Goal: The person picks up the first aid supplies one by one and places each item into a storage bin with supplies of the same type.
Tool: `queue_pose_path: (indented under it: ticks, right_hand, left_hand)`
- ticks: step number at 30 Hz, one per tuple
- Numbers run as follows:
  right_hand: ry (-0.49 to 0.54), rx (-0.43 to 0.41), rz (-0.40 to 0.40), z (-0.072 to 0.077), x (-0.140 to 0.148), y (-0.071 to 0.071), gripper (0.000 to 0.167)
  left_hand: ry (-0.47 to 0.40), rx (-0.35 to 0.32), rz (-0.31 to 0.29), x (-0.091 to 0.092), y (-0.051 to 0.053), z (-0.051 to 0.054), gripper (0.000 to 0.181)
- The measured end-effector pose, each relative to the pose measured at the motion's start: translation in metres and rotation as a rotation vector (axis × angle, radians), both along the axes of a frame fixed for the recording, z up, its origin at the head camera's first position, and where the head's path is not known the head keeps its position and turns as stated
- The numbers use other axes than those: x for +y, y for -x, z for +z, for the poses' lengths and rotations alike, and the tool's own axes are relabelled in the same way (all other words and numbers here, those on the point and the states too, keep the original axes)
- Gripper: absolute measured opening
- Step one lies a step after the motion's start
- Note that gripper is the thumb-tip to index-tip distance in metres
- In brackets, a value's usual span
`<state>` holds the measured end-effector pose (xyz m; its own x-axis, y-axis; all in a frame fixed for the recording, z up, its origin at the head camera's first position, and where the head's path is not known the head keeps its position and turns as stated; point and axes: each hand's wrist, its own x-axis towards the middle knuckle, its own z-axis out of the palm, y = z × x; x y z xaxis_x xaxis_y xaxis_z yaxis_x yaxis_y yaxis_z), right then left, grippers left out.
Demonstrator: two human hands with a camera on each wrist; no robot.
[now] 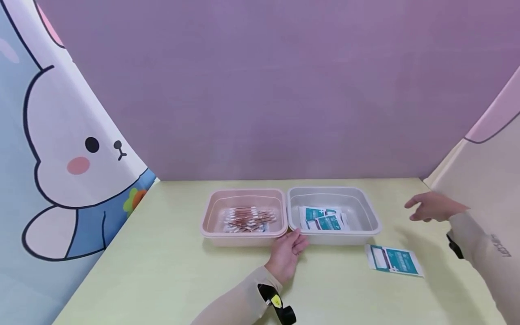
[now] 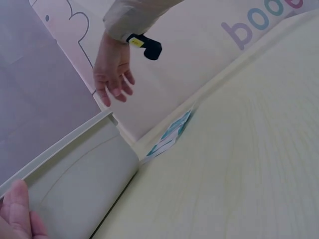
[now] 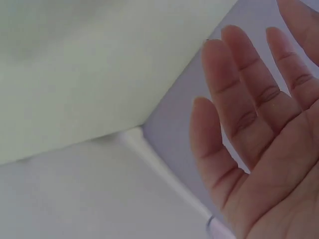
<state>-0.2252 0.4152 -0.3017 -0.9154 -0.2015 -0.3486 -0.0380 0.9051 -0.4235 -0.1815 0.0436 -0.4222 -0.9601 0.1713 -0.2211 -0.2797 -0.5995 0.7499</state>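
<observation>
My left hand (image 1: pixel 284 255) is at the front of the white plastic bin (image 1: pixel 331 238), by its left corner. In the left wrist view its fingers (image 2: pixel 19 201) hold the bin's rim; the thumb is hard to make out. Several teal-and-white packets (image 1: pixel 328 222) lie inside this bin. Above the table at the right, my right hand (image 1: pixel 436 206) hangs in the air with loosely bent fingers (image 3: pixel 227 74) and nothing in it. Another teal-and-white packet (image 1: pixel 395 260) lies flat on the table, in front of the white bin's right corner and nearer me than the right hand.
Left of the white bin stands a pink bin (image 1: pixel 243 235), holding several cotton swabs (image 1: pixel 248 216) with brown sticks in clear wrapping. Both rest on a pale yellow table (image 1: pixel 162 262). A purple wall (image 1: pixel 260 90) rises behind, with printed panels at both sides.
</observation>
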Motion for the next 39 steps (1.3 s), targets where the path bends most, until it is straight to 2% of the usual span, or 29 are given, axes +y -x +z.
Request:
queue_pose_path:
  ticks: [4, 8, 13, 17, 19, 20, 23, 26, 27, 30, 35, 39]
  right_hand:
    - [-0.044, 0.082, 0.022, -0.012, 0.014, -0.014, 0.040]
    - [-0.068, 0.162, 0.056, -0.037, 0.020, -0.027, 0.035]
    - [-0.024, 0.187, 0.072, -0.066, 0.017, -0.036, 0.032]
    - [0.015, 0.151, 0.077, -0.080, 0.010, -0.039, 0.036]
    - [0.028, 0.110, 0.055, -0.084, 0.007, -0.041, 0.039]
    - [0.034, 0.092, 0.044, -0.086, 0.005, -0.042, 0.040]
    - [0.028, 0.063, 0.021, -0.092, 0.001, -0.044, 0.039]
    - [0.006, 0.061, 0.004, -0.095, -0.003, -0.045, 0.035]
    - [-0.006, 0.065, 0.003, -0.095, -0.004, -0.045, 0.033]
    - [-0.016, 0.065, 0.002, -0.096, -0.005, -0.045, 0.028]
    - [-0.005, 0.051, 0.009, -0.095, -0.006, -0.045, 0.021]
    - [-0.003, 0.045, 0.014, -0.096, -0.007, -0.046, 0.018]
  left_hand:
    - [-0.011, 0.001, 0.004, -0.001, 0.001, 0.000, 0.007]
    - [-0.029, 0.000, -0.006, -0.002, 0.000, 0.001, 0.007]
    - [-0.035, 0.002, -0.030, -0.005, 0.000, 0.000, 0.008]
    - [-0.043, 0.021, -0.031, -0.006, 0.001, -0.004, 0.005]
    - [-0.057, 0.044, -0.031, -0.006, 0.001, -0.005, 0.006]
    - [-0.084, 0.077, -0.038, -0.006, 0.003, -0.010, 0.008]
    - [-0.090, 0.098, -0.045, -0.006, 0.002, -0.010, 0.011]
    - [-0.069, 0.055, -0.044, -0.005, 0.003, -0.009, 0.010]
    - [-0.043, 0.017, -0.039, -0.005, 0.002, -0.004, 0.010]
    - [-0.026, -0.018, -0.043, -0.005, 0.002, -0.002, 0.010]
    - [-0.024, -0.007, -0.047, -0.005, 0.001, 0.000, 0.010]
    - [-0.031, -0.012, -0.026, -0.004, 0.002, -0.002, 0.011]
